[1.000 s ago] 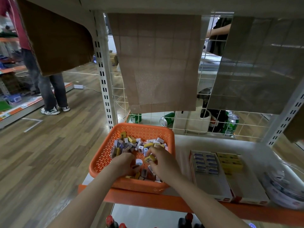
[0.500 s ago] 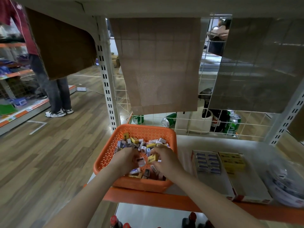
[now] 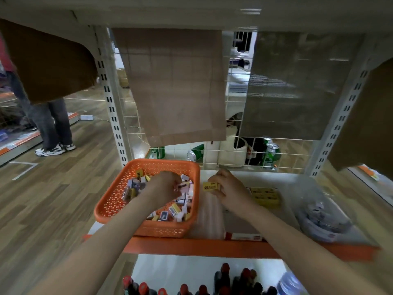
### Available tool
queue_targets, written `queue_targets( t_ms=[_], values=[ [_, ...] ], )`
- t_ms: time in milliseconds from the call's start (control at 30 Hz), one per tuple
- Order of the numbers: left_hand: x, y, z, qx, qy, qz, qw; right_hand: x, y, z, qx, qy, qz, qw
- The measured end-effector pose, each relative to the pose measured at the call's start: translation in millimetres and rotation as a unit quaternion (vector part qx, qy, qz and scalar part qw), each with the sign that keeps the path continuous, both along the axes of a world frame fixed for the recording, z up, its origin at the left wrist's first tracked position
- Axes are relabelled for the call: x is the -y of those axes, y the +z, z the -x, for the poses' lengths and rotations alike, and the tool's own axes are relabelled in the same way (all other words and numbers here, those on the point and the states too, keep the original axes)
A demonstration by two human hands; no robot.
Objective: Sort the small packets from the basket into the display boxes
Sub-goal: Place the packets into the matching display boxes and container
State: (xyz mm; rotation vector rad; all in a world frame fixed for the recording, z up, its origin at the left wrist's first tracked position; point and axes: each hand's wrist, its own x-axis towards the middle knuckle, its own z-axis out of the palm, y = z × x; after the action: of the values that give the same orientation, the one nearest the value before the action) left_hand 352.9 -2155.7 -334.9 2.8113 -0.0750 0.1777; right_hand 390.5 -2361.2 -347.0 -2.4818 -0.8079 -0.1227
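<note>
The orange basket (image 3: 119, 194) is set on the shelf (image 3: 212, 248) and is filled with small packets (image 3: 176, 209). The left hand (image 3: 163, 186) is positioned among them with fingers curled; whether a packet is gripped cannot be told. 1 yellow packet (image 3: 211, 186) is pinched by the right hand (image 3: 229, 188) just right of the basket rim, near the display box (image 3: 265, 196).

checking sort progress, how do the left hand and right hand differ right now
The left hand is inside the orange basket; the right hand is outside it, over the shelf. The left hand pinches a pale packet; the right hand holds a yellow packet. Both grip one packet.
</note>
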Motion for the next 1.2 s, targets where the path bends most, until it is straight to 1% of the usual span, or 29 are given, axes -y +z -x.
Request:
queue_targets(
  t_ms=[200,300,433,567,700,833,1000,1200],
  values=[
    [58.1,-0.7,-24.1,-0.007,-0.048,0.011,0.999,82.3,-2.6,-12.3,0.023,-0.077,0.053,0.995],
    [89.6,-8.1,-32.5,-0.012,-0.080,-0.002,0.997,116.0,-10.0,-19.2,-0.002,-0.109,0.039,0.993],
    [117.9,-17.9,-39.9,-0.029,-0.100,-0.016,0.994,142.5,-24.3,-28.5,-0.017,-0.115,0.063,0.991],
    [127.7,-23.6,-46.4,-0.054,-0.094,-0.012,0.994,146.4,-35.0,-37.1,-0.036,-0.101,0.095,0.990],
    [131.0,-25.5,-48.8,-0.060,-0.096,-0.017,0.993,144.3,-44.8,-42.7,-0.029,-0.102,0.110,0.988],
    [127.3,-30.5,-49.9,-0.065,-0.094,-0.015,0.993,138.5,-56.3,-47.6,-0.041,-0.110,0.125,0.985],
    [125.9,-29.4,-49.2,-0.076,-0.097,-0.017,0.992,132.9,-71.5,-46.2,-0.020,-0.134,0.118,0.984],
    [122.2,-31.9,-48.2,-0.075,-0.094,-0.016,0.993,130.0,-73.2,-41.5,0.003,-0.161,0.105,0.981]
  ],
)
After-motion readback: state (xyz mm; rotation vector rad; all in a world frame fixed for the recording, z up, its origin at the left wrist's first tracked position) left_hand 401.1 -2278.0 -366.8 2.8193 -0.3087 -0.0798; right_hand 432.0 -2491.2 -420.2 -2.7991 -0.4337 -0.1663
